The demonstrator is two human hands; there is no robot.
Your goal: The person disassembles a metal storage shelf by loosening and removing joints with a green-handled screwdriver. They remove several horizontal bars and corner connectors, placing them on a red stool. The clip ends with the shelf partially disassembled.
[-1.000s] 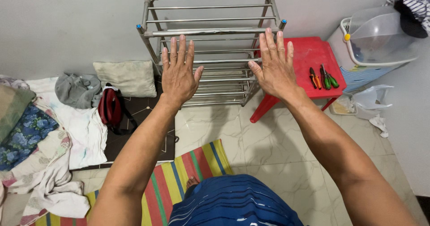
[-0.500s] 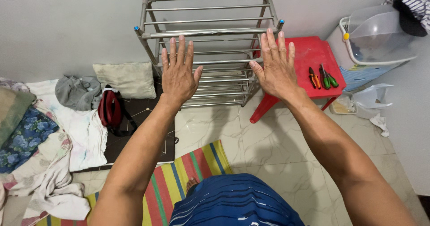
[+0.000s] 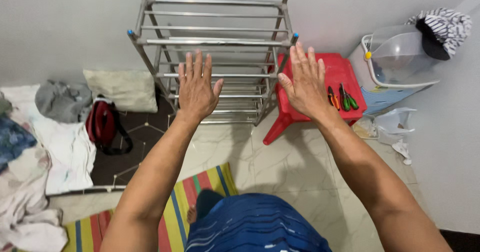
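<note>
My left hand (image 3: 196,88) and my right hand (image 3: 304,82) are both raised palm-out with the fingers spread, holding nothing. Behind them a steel tube rack (image 3: 215,42) with several slatted tiers and blue end caps stands on the tiled floor against the grey wall. Neither hand touches the rack. To the right of the rack is a red plastic stool (image 3: 345,77), and on it lie pliers with orange handles (image 3: 333,98) and pliers with green handles (image 3: 347,98), close to my right hand.
A clear plastic bin (image 3: 400,57) with striped cloth on it stands at the right wall. A pale cushion (image 3: 120,89), a red bag (image 3: 102,124) and heaped clothes (image 3: 35,152) lie at the left. A striped mat (image 3: 200,192) lies under my legs.
Both hands stay raised and spread in front of the rack; the view has shifted only slightly.
</note>
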